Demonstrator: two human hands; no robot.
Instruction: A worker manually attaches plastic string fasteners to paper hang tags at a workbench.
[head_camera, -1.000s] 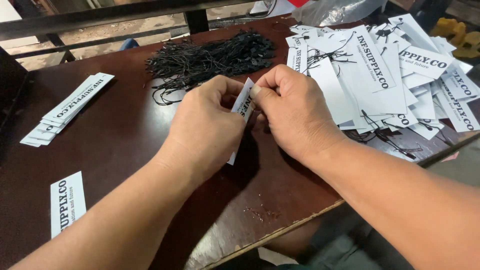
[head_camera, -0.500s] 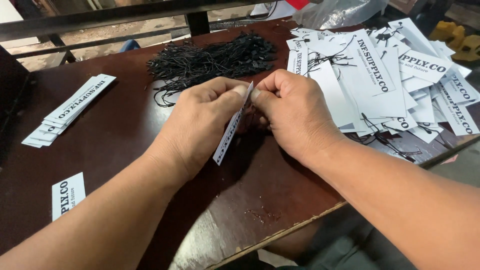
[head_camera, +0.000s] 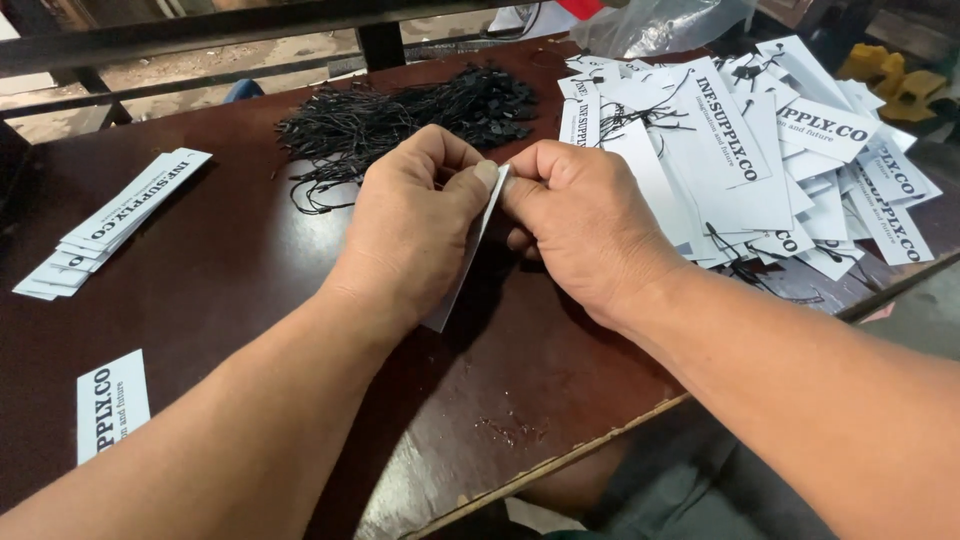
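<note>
My left hand (head_camera: 415, 225) and my right hand (head_camera: 580, 225) meet over the middle of a dark brown table (head_camera: 250, 270). Between their fingertips they pinch the top end of one long white paper tag (head_camera: 462, 272), seen nearly edge-on, its lower end hanging toward the table. A black string may be at the pinch point, but the fingers hide it. Just behind my hands lies a heap of black strings (head_camera: 400, 120).
A large loose pile of white printed tags with black strings (head_camera: 770, 150) fills the right side. A neat stack of white tags (head_camera: 110, 225) lies far left, and a single tag (head_camera: 110, 400) near the left front. The table's front edge (head_camera: 560, 460) runs diagonally below my arms.
The tag has turned from showing its printed face to hanging edge-on between my fingers. Both hands have stayed in about the same spot.
</note>
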